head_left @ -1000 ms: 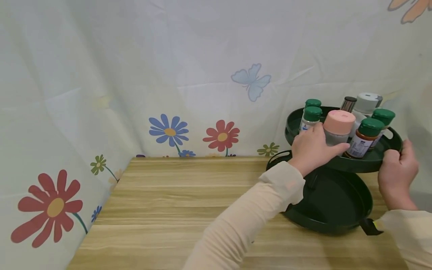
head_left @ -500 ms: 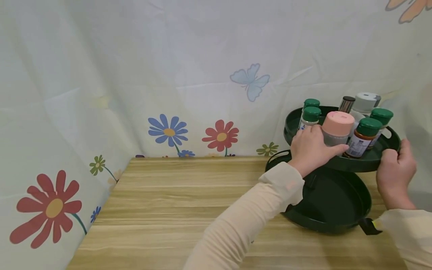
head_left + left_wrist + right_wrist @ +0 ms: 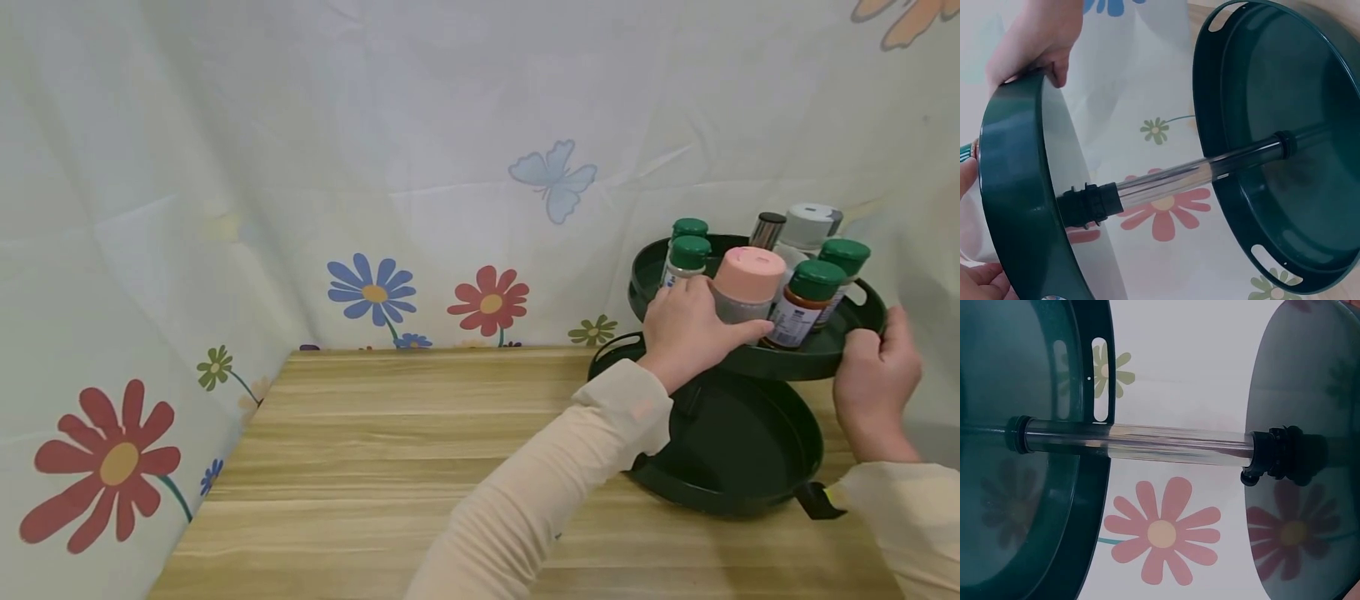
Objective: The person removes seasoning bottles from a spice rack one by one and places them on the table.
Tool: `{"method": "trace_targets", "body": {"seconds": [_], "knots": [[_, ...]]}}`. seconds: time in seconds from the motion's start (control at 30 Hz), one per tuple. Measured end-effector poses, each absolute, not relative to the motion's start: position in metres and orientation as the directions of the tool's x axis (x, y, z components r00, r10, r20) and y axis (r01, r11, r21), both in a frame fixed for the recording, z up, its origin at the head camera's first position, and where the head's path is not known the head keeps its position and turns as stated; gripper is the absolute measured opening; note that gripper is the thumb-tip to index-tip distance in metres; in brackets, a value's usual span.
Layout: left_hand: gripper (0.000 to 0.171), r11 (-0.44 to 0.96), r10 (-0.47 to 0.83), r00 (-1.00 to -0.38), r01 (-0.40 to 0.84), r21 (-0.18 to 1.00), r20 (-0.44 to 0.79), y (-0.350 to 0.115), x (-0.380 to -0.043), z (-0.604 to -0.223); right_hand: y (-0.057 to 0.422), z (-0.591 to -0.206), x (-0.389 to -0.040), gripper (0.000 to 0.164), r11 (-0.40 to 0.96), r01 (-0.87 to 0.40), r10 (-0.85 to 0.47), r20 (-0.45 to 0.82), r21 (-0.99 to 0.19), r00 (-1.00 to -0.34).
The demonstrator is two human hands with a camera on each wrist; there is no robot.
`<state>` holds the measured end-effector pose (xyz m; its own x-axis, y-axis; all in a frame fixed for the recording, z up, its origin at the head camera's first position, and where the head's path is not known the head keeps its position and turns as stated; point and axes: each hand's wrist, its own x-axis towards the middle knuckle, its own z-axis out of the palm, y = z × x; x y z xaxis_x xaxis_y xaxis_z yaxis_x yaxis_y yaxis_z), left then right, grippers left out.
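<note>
A dark green two-tier round tray stand is at the right of the head view, its upper tray [image 3: 780,362] above its lower tray [image 3: 742,442]. My left hand [image 3: 684,329] holds a clear jar with a pink lid [image 3: 750,273] on the upper tray, thumb in front and fingers at its left. My right hand [image 3: 877,383] grips the upper tray's right rim near the handle cutout. Both wrist views show a clear post [image 3: 1204,172] with a black collar [image 3: 1272,453] joining the tiers. The right hand's fingers are partly hidden behind the rim.
Around the jar stand several green-capped bottles [image 3: 798,317], a dark-capped slim bottle [image 3: 768,232] and a white-lidded container [image 3: 810,225]. The stand rests on a wood-grain table [image 3: 390,450]. A flower-printed cloth [image 3: 420,167] hangs behind and along the left.
The whole head view has shifted very slightly. Both hands keep their places on the jar and the upper tray's rim.
</note>
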<state>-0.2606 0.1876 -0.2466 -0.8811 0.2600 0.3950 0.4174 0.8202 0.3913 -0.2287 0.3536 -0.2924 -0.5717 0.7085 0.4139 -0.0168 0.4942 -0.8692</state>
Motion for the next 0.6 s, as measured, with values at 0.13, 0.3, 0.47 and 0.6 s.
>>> {"method": "trace_targets", "body": {"seconds": [0.13,0.3,0.47,0.6], "knots": [[0.063,0.825,0.253,-0.877,0.416,0.383,0.408,0.1880,-0.2607,-0.2474,0.3527,-0.2930,-0.2277,0.023,0.484,-0.019,0.709,0.405,-0.875,-0.577],[0.064,0.808,0.227,-0.873,0.417,0.416,0.432,0.1879,-0.2604,-0.2481,0.3529,-0.2923,-0.2281,0.030,0.463,-0.002,0.718,0.377,-0.886,-0.585],[0.064,0.747,0.195,-0.860,0.441,0.496,0.471,0.1865,-0.2598,-0.2475,0.3534,-0.2920,-0.2277,0.023,0.449,-0.003,0.722,0.365,-0.893,-0.587],[0.064,0.679,0.170,-0.858,0.458,0.573,0.484,0.1841,-0.2599,-0.2454,0.3518,-0.2922,-0.2267,0.021,0.451,-0.004,0.719,0.366,-0.892,-0.590]]}}
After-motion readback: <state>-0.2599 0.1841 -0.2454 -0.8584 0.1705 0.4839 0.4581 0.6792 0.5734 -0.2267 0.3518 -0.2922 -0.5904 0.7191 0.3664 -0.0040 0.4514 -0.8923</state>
